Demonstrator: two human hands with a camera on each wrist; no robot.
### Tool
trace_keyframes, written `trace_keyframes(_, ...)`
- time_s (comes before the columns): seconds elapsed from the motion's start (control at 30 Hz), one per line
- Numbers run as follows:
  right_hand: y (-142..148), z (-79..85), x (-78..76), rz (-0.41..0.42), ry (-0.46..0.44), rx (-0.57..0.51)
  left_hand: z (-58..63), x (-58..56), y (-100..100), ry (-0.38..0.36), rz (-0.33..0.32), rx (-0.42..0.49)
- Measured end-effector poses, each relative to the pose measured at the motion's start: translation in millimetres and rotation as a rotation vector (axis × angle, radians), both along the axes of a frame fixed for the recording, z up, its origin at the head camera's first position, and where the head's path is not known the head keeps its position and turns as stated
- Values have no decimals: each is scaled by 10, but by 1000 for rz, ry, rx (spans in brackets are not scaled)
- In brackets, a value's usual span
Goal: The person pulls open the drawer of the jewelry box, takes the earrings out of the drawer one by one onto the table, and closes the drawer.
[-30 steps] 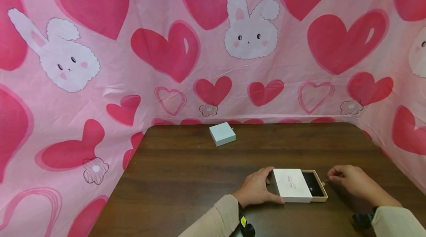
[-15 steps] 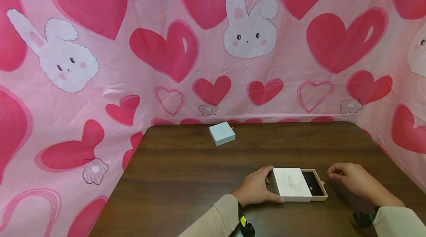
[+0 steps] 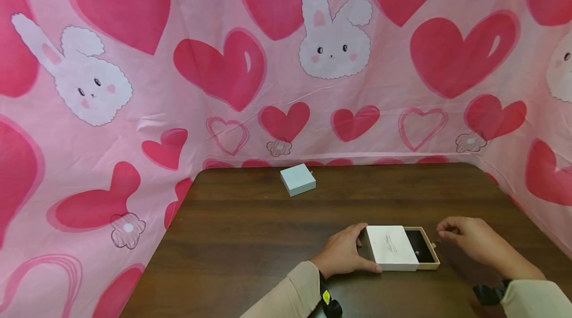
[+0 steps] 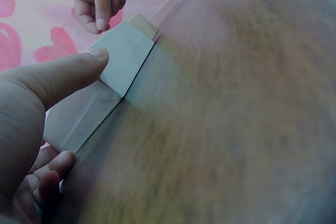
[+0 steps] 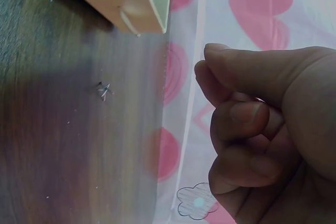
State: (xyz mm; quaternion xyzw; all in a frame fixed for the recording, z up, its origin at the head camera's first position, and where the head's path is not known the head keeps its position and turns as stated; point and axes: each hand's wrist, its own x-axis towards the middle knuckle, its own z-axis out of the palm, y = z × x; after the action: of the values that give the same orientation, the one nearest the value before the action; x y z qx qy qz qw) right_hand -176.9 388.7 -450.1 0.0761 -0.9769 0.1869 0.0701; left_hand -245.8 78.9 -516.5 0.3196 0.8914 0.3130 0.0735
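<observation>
My left hand (image 3: 341,253) holds the left end of a white sliding box (image 3: 390,246), thumb along its front side and fingers at the far side. The box has small printed lettering on top. From its right end the inner tray (image 3: 428,267) is partly pulled out, showing a black lining with a tiny star-shaped piece (image 3: 417,253). Just right of the tray's pull tab, my right hand (image 3: 478,242) has curled fingers, thumb and index tips together; anything thin between them is too small to see. A small silvery star-like thing (image 5: 104,92) appears near the tray in the right wrist view.
A second, pale blue-white box (image 3: 298,179) sits near the back edge of the dark wooden table (image 3: 250,238). Pink cloth (image 3: 393,134) printed with hearts and rabbits hangs behind and at both sides. A black strap device (image 3: 330,303) is on the left wrist.
My right hand has shifted very slightly beside the tray. The left hand, the white box and its half-drawn tray stay as they were.
</observation>
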Motion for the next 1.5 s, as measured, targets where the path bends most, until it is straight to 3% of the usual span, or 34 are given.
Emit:
trace_keyframes(0.33, -76, 60, 36, 21, 34, 10, -2, -12, 14, -20, 8, -4)
trace_keyframes(0.77, -120, 8, 29, 45, 44, -21, -1, -14, 19, 5, 12, -17)
trace_keyframes(1.17, -189, -51, 41, 56, 31, -23, 9, 0, 11, 8, 14, -23)
trace_keyframes(1.4, -220, -58, 41, 41, -46, -20, 1, -1, 15, 7, 20, -31)
trace_keyframes(1.5, -234, -73, 53, 47, -25, -20, -1, -1, 16, 12, 22, -31)
